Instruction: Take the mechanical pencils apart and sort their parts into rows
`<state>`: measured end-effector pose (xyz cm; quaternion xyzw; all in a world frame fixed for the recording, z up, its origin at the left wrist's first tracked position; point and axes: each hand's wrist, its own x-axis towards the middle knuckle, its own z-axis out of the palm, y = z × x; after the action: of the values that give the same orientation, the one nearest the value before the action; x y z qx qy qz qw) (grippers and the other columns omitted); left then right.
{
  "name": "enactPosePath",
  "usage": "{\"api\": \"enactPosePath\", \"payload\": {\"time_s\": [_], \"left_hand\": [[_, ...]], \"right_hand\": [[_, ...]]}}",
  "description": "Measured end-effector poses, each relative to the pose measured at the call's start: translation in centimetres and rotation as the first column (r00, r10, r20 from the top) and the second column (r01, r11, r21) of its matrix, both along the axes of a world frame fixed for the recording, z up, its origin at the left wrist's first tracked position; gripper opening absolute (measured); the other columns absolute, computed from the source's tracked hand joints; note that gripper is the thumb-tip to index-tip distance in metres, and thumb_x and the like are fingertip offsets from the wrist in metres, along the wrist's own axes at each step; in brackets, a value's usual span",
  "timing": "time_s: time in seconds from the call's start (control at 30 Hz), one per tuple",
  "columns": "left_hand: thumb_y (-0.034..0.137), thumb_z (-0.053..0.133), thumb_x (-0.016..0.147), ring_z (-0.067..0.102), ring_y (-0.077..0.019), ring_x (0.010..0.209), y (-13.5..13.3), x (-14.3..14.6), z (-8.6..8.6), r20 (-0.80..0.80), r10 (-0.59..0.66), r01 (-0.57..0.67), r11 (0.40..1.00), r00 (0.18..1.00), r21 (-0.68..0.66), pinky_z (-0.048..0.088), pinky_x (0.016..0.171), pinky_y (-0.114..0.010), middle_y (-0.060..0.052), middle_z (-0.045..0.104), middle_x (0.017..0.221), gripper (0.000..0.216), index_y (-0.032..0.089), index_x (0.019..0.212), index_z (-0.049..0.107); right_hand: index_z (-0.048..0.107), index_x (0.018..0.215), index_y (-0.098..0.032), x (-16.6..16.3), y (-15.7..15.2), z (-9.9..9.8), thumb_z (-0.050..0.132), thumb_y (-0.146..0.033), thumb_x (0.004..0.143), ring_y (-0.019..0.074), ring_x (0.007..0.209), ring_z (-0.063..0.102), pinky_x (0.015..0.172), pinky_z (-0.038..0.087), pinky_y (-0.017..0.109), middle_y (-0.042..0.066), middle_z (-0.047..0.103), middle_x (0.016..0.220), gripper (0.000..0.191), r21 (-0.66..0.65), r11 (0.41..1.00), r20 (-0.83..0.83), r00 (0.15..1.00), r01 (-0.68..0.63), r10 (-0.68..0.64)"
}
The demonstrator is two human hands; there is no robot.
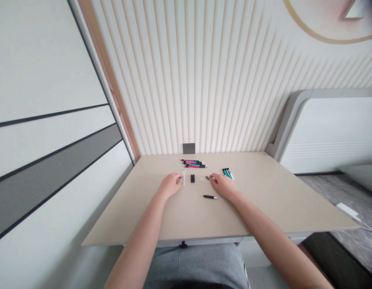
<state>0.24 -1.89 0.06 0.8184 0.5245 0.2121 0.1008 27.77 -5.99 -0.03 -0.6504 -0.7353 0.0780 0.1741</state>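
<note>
My left hand (171, 184) rests on the table with its fingers curled together, fingertips beside thin white sticks (183, 178) that look like pen refills. Whatever it may pinch is hidden. My right hand (222, 184) has its fingers drawn together, their tips at small dark pieces (207, 177) too small to name. Between the hands lie short black pen parts (192, 178), side by side, and tiny pale bits (202, 179). Nearer to me, a black pen section (210, 197) with a silver tip lies crosswise. Teal-and-black barrels (227, 173) lie just behind my right hand.
Several red, teal and black pens (194, 163) lie in a row toward the back of the beige table (131, 216). A dark wall socket (188, 148) sits above the table's rear edge. A white cabinet stands at left, a bed headboard (327, 128) at right.
</note>
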Motion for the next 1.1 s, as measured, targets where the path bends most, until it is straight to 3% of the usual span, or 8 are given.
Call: {"api": "enactPosePath", "payload": {"time_s": [0.13,0.27,0.43,0.63,0.9,1.1], "left_hand": [[0.019,0.053,0.087,0.060,-0.0210,0.103,-0.1,0.0,0.0,-0.029,-0.045,0.046,0.999,0.999,0.011,0.044,0.093,-0.031,-0.006,0.067,0.110,0.024,0.022,0.104,0.069],[0.019,0.053,0.089,0.060,-0.0206,0.104,0.1,0.2,-0.3,-0.030,-0.041,0.042,0.999,0.999,0.030,0.043,0.094,-0.031,-0.007,0.065,0.110,0.023,0.022,0.105,0.068],[0.023,0.048,0.093,0.060,-0.0200,0.103,0.2,0.4,-0.6,-0.036,-0.045,0.047,0.997,0.998,0.062,0.043,0.092,-0.030,-0.007,0.065,0.108,0.024,0.021,0.108,0.067],[0.039,0.057,0.089,0.059,-0.0223,0.105,-0.2,0.5,-0.6,-0.027,-0.082,0.083,0.994,0.996,0.077,0.043,0.095,-0.032,-0.008,0.063,0.114,0.034,0.022,0.118,0.063],[0.041,0.062,0.085,0.059,-0.0234,0.105,-0.2,0.4,-0.3,-0.039,-0.078,0.079,0.997,0.996,0.017,0.043,0.093,-0.031,-0.007,0.063,0.113,0.032,0.025,0.113,0.068],[0.042,0.064,0.084,0.059,-0.0232,0.105,-0.1,0.4,-0.5,-0.030,-0.061,0.061,0.998,0.998,-0.004,0.043,0.094,-0.031,-0.007,0.064,0.111,0.033,0.024,0.111,0.070]], "right_hand": [[0.068,0.105,-0.023,0.4,-0.7,0.7,0.046,-0.035,0.092,0.0163,0.074,0.062,0.067,0.041,0.025,0.003,0.070,0.083,0.028,0.038,0.979,-0.179,0.962,-0.201,0.204],[0.071,0.086,-0.019,0.1,-1.1,1.0,0.058,-0.044,0.086,0.0143,0.066,0.058,0.063,0.042,0.024,0.002,0.066,0.074,0.028,0.048,0.887,-0.276,0.847,-0.459,0.454],[0.071,0.088,-0.019,-0.4,-1.1,0.8,0.066,-0.047,0.080,0.0138,0.068,0.057,0.066,0.044,0.024,0.002,0.065,0.077,0.030,0.055,0.795,-0.280,0.755,-0.604,0.593],[0.071,0.085,-0.018,-0.6,-1.1,0.7,0.060,-0.037,0.084,0.0136,0.068,0.058,0.066,0.044,0.023,0.003,0.066,0.076,0.021,0.039,0.825,-0.259,0.792,-0.563,0.553],[0.069,0.081,-0.018,-0.7,-1.3,0.8,0.059,-0.031,0.083,0.0134,0.065,0.056,0.063,0.043,0.023,0.002,0.065,0.073,0.016,0.038,0.846,-0.304,0.801,-0.532,0.517],[0.067,0.083,-0.018,-0.5,-1.0,0.5,0.054,-0.036,0.086,0.0124,0.060,0.052,0.057,0.040,0.023,0.000,0.061,0.066,0.022,0.032,0.902,-0.410,0.817,-0.430,0.405]]}}
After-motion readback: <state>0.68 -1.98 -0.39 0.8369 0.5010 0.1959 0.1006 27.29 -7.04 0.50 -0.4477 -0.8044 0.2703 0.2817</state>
